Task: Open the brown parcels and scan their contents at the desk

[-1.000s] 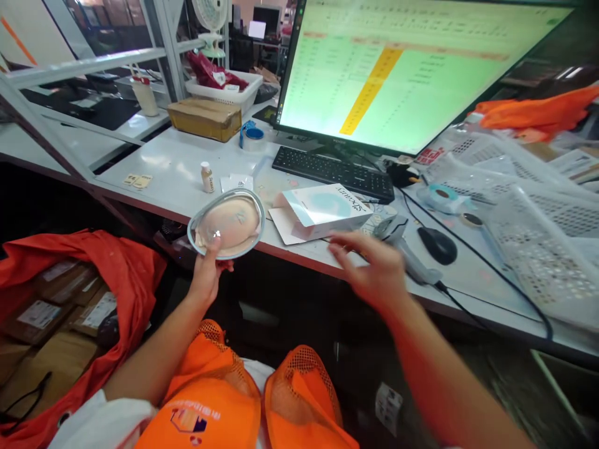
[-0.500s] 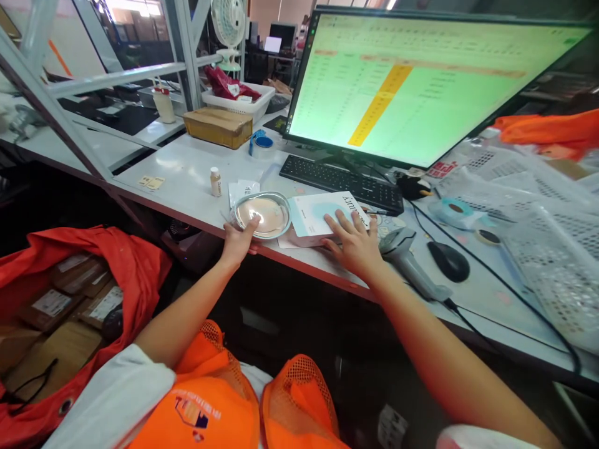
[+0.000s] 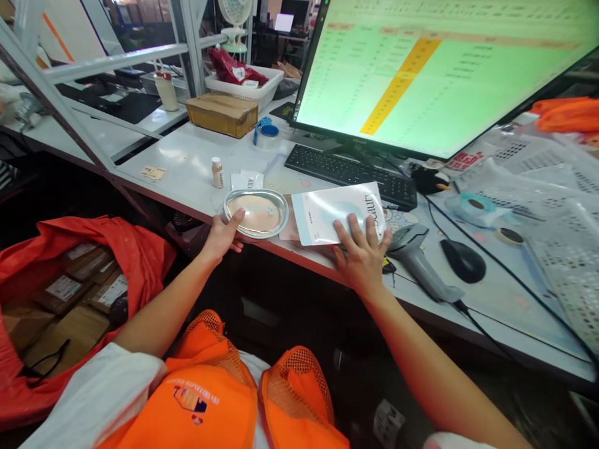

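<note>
My left hand (image 3: 224, 237) grips an oval container (image 3: 257, 214) with a peach-coloured inside and a shiny pale-blue rim at the table's front edge. Its thumb lies over the near left rim, with the other fingers below. Just to the right, my right hand (image 3: 362, 252) has its fingers spread across a white and light-blue packet (image 3: 322, 209) lettered "beauty". The thumb is at the packet's near edge, partly hidden. Behind the container are a small bottle (image 3: 218, 173) with a white cap and a white sachet (image 3: 247, 180).
A keyboard (image 3: 346, 174) and monitor (image 3: 374, 75) stand behind the packet. A grey barcode scanner (image 3: 423, 265) and black mouse (image 3: 463, 260) lie to the right, with a cable crossing there. White baskets (image 3: 561, 206) fill the far right. A red bag (image 3: 154, 240) of boxes is at lower left.
The packet now shows more of its face, turned and tilted toward me under my right hand. My left hand has shifted slightly left on the container. The whole view has shifted a little.
</note>
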Action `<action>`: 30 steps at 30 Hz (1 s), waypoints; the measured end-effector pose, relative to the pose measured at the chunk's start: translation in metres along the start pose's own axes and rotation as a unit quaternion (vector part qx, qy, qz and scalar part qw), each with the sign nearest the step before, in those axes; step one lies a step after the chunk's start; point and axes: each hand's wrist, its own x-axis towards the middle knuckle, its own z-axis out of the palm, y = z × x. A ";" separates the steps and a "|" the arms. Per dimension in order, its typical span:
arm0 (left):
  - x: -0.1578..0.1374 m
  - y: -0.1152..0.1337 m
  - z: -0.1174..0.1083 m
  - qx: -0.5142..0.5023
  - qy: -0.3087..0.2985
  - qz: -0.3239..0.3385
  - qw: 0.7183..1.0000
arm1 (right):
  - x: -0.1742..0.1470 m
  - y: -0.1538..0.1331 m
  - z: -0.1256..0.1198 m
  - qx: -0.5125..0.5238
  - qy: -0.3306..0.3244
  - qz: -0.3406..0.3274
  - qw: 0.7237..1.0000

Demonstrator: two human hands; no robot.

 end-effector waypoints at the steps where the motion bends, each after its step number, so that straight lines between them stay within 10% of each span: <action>1: 0.003 0.001 0.001 0.008 0.001 0.009 1.000 | -0.002 0.001 0.002 0.003 0.012 -0.001 1.000; 14: -0.026 0.055 0.009 0.355 0.042 0.097 0.929 | -0.005 -0.005 0.006 0.001 0.034 0.007 0.999; 21: -0.012 0.071 -0.010 0.292 -0.216 0.097 0.927 | -0.007 0.006 0.002 0.017 0.026 0.005 1.000; 30: 0.008 0.039 0.045 0.111 -0.125 0.053 0.985 | -0.006 0.000 0.004 0.020 0.040 0.021 0.999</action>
